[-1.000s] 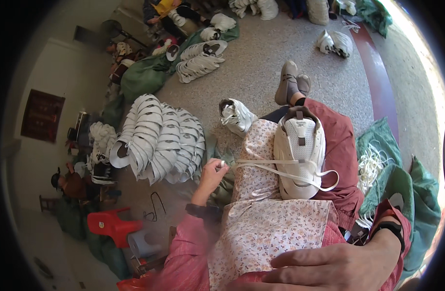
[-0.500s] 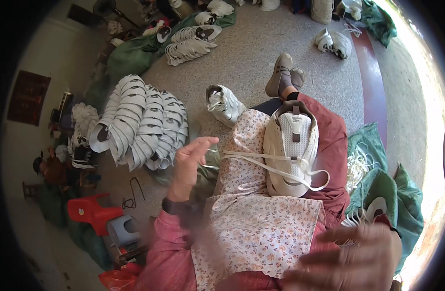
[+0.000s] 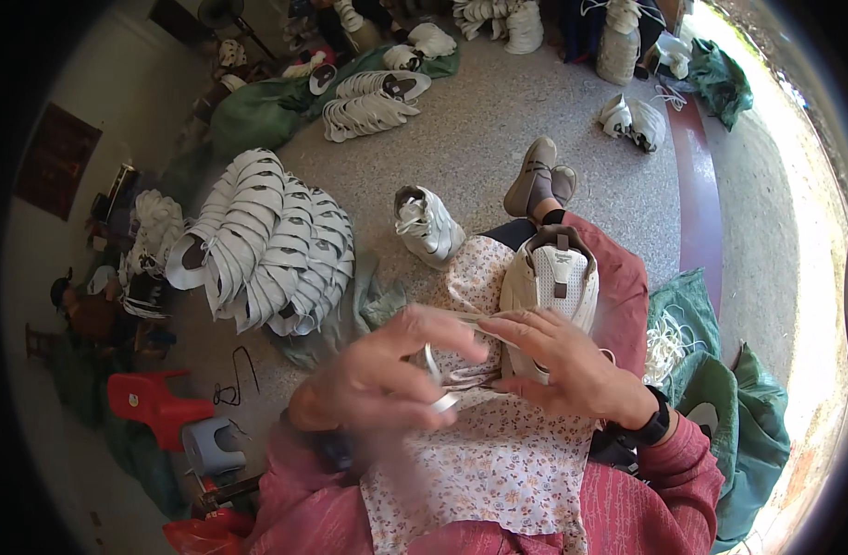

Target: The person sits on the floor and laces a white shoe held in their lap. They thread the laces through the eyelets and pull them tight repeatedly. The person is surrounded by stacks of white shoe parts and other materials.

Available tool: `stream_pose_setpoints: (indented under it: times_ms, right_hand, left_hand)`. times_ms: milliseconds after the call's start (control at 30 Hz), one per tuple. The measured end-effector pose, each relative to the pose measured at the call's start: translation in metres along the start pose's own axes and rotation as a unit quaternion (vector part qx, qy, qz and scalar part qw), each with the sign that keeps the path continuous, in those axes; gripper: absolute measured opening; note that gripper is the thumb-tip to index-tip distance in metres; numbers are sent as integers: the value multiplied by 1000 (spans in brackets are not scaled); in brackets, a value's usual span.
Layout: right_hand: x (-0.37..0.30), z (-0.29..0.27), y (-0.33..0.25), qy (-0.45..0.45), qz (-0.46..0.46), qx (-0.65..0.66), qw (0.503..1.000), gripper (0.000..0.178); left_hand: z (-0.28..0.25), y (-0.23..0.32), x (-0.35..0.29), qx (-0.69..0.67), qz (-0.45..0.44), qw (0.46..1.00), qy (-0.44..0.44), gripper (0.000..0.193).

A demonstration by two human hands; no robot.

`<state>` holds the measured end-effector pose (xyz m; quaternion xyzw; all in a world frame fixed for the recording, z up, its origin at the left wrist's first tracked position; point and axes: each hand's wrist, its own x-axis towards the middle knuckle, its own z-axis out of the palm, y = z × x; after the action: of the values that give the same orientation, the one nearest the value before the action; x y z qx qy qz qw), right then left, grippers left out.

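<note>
A cream sneaker (image 3: 519,301) lies on my lap, its dark-lined opening away from me and its toe partly covered by my right hand (image 3: 572,365). That hand's fingers stretch out to the left over the shoe, with the thumb apart from them. A flat white shoelace (image 3: 442,403) hangs in a loop at my left hand (image 3: 387,365), which is blurred, with its fingers curled around the lace. Another stretch of lace runs between the two hands and meets the right fingertips. The floral apron (image 3: 479,462) covers my lap below both hands.
Left stand stacked white shoe uppers (image 3: 266,236). A white laced shoe (image 3: 426,227) rests on the floor ahead. At right, loose laces (image 3: 666,347) lie by green sacks (image 3: 761,416). A red plastic chair (image 3: 151,402) and grey stool (image 3: 211,447) are at lower left.
My right hand has swung in from the lower right to the sneaker and lace. My left hand has come down and right, toward it.
</note>
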<state>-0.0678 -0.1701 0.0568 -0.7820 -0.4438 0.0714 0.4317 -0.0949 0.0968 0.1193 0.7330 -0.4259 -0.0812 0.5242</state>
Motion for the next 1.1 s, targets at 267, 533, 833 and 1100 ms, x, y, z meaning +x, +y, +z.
stream_pose_setpoints:
  times_ms: [267, 533, 833, 1100]
  right_hand:
    - [-27, -24, -22, -114, 233, 439, 860, 23]
    - [-133, -72, 3, 346, 208, 410, 818, 28]
    - [-334, -148, 67, 711, 274, 176, 624, 48]
    - [-586, -178, 176, 620, 175, 619, 449, 22]
  left_hand:
    - [59, -36, 28, -197, -74, 976, 53, 10]
    - [70, -129, 11, 11, -255, 961, 108, 33]
    - [61, -119, 1, -48, -359, 932, -20, 26]
    - [-45, -120, -122, -578, -108, 726, 358, 23]
